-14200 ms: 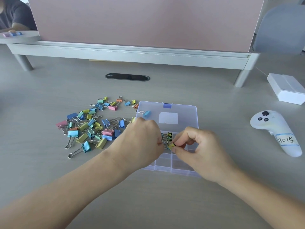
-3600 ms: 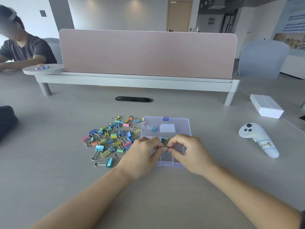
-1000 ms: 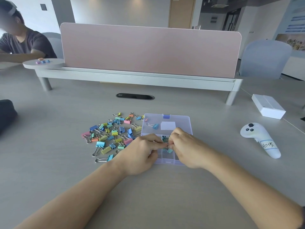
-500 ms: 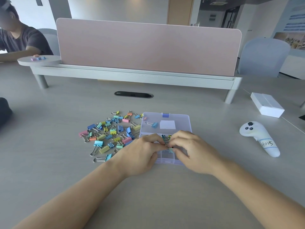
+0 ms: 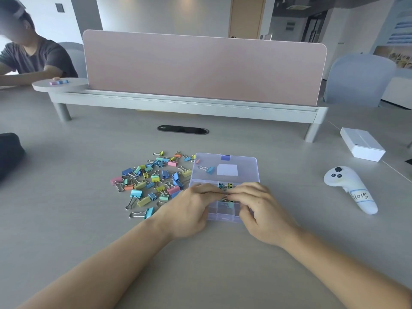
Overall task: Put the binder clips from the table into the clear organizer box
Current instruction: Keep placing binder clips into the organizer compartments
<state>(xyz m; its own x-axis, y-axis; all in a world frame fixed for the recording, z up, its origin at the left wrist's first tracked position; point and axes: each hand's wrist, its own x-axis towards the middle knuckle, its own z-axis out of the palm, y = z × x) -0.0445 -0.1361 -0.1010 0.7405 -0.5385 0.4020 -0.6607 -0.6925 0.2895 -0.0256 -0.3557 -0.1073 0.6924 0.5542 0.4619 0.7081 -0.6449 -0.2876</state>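
Note:
The clear organizer box lies open on the table, its lid folded back with one blue clip on it. Several coloured binder clips are scattered to its left. A few clips stand in a middle compartment. My left hand and my right hand meet fingertip to fingertip over the box, both pinching the wire handles of a binder clip in that compartment. A teal clip shows just below the fingers.
A white controller lies to the right, a white box behind it. A pink divider on a grey shelf crosses the table's far side, a cable slot before it. Another person sits at far left; a dark object is at the left edge.
Both hands have stayed over the same compartment, fingers working at the clip; the fingertips are now drawn closer together. The view has shifted slightly. The pile has not moved.

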